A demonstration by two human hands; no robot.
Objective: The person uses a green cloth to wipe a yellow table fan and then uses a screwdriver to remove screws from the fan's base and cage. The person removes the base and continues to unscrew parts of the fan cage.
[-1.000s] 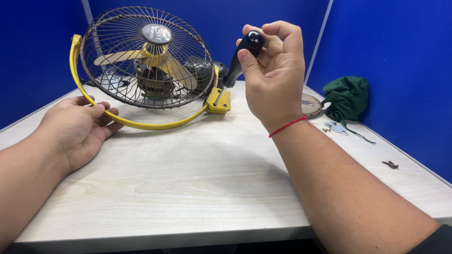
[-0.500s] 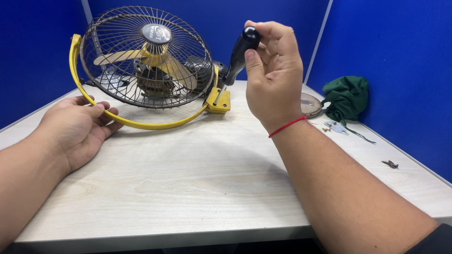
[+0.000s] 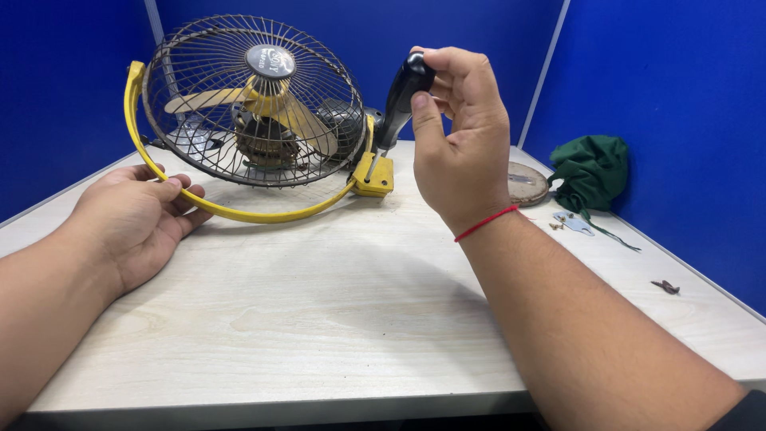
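Hands two: right hand (image 3: pixel 459 148) grips one screwdriver (image 3: pixel 403 92); left hand (image 3: pixel 136 223) open against one fan (image 3: pixel 255 112).

We see a small table fan with a rusty round wire cage (image 3: pixel 254 100) and pale yellow blades lying tilted on a light wooden table (image 3: pixel 319 319). A curved yellow metal bracket (image 3: pixel 239 211) runs under the cage and ends in a yellow block at its right side. Our left hand (image 3: pixel 136 219) rests on the table with its fingers touching the bracket's left part. Our right hand (image 3: pixel 459 136), with a red thread at the wrist, grips the black handle of a screwdriver (image 3: pixel 403 92), whose tip meets the yellow block. To the right lie a round brown disc (image 3: pixel 528 183), a crumpled green cloth (image 3: pixel 590 168) and some small loose screws (image 3: pixel 664 286), against blue partition walls (image 3: pixel 678 96).
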